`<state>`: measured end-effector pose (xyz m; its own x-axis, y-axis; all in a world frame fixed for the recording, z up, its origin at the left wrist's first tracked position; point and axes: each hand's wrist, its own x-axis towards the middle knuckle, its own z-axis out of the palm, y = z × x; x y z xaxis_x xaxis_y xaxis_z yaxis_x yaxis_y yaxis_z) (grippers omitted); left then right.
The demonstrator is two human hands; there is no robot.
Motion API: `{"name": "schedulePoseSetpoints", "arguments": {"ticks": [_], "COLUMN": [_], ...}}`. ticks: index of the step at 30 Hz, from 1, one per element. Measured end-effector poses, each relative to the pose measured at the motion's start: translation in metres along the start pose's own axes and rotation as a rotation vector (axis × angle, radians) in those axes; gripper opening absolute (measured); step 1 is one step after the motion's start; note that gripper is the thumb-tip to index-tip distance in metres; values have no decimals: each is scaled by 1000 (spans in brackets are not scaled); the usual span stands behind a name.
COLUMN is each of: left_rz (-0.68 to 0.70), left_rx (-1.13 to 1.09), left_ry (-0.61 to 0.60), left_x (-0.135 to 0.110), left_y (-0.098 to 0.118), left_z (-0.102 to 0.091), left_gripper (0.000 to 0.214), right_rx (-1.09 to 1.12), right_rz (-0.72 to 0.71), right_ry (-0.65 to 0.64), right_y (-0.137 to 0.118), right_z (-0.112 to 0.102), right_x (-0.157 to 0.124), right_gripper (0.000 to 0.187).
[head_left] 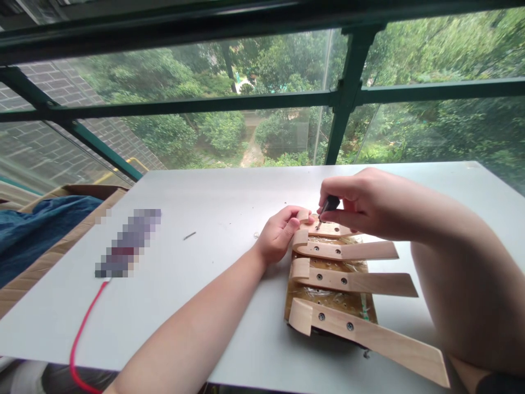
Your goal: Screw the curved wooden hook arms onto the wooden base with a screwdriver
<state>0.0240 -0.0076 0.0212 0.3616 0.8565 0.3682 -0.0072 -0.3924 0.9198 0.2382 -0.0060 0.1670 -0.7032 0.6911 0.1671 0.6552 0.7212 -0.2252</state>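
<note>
My right hand [348,200] grips the black handle of a small screwdriver [330,204], tilted, with its shaft reaching down to a screw in the farthest wooden strip [327,229]. My left hand [282,234] is closed around the hooked left end of that same strip. Beneath lies a brown board [328,298] with small holes and shiny clear film on it. Across the board run several pale wooden strips with curled ends, such as the nearest strip [381,336]; the three nearer ones each show two dark screws. My right fingertips partly cover the farthest strip.
A loose screw [190,236] lies on the white table [197,295], with a small clear bit [256,235] nearer my left hand. To the left, a pixelated object [130,241] has a red cable [77,334]. A cardboard box [118,194] with blue cloth stands beside the table; windows rise behind.
</note>
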Motion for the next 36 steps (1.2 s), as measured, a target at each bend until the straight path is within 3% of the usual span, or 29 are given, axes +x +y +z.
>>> {"name": "schedulePoseSetpoints", "arguments": {"ticks": [6, 12, 15, 20, 25, 36], "left_rz": [-6, 20, 12, -2, -10, 29], "left_rx": [-4, -32, -22, 27, 16, 18], "left_ry": [-20, -27, -28, -12, -18, -1], "left_x": [0, 1, 1, 0, 0, 1], "left_y": [0, 0, 0, 0, -2, 1], "left_z": [0, 2, 2, 0, 0, 2], "left_gripper": [40, 40, 40, 42, 40, 38], "right_rx": [-58, -59, 16, 167, 206, 96], "right_rz": [61, 145, 40, -96, -84, -42], "right_ry": [122, 158, 130, 4, -24, -21], "right_y": [-3, 0, 2, 1, 7, 8], "right_z": [5, 12, 15, 13, 7, 1], "right_x": [5, 8, 8, 4, -1, 0], "right_gripper": [35, 24, 12, 21, 24, 10]}}
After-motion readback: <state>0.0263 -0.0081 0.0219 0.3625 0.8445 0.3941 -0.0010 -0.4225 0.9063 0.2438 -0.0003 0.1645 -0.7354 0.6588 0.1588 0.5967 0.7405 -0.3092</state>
